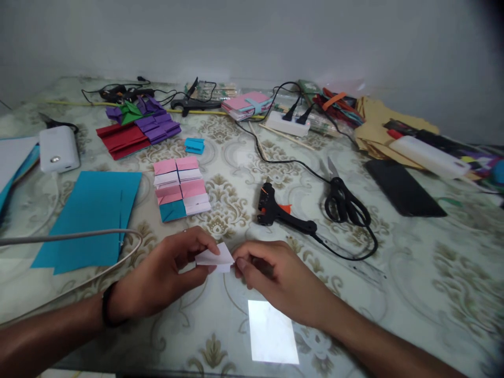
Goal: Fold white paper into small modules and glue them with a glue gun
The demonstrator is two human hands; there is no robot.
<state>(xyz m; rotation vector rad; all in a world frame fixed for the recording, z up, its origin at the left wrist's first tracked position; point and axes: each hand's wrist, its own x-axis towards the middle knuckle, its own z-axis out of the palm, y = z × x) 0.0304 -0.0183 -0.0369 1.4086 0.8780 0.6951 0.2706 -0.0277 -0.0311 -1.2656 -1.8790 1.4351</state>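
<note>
A small folded piece of white paper point(212, 256) is held up just over the table by both hands. My left hand point(165, 268) pinches it from the left, thumb below and fingers above. At its right edge, the fingertips of my right hand point(268, 270) are closed on a corner. Beyond my left hand lies a block of folded paper squares point(183, 186) in pink, white and teal. A black glue gun point(275, 210) rests on its side past my right hand. Below the hands is a bright white rectangle point(272, 332); paper or reflection, I cannot tell.
Blue paper sheets point(94, 210) lie left, crossed by a grey cable point(79, 237). A white power bank point(59, 148) stands behind. Black scissors point(342, 202), a ruler point(350, 260) and a dark phone point(405, 188) lie right. Folded purple paper point(157, 126) and a power strip point(289, 124) sit farther back.
</note>
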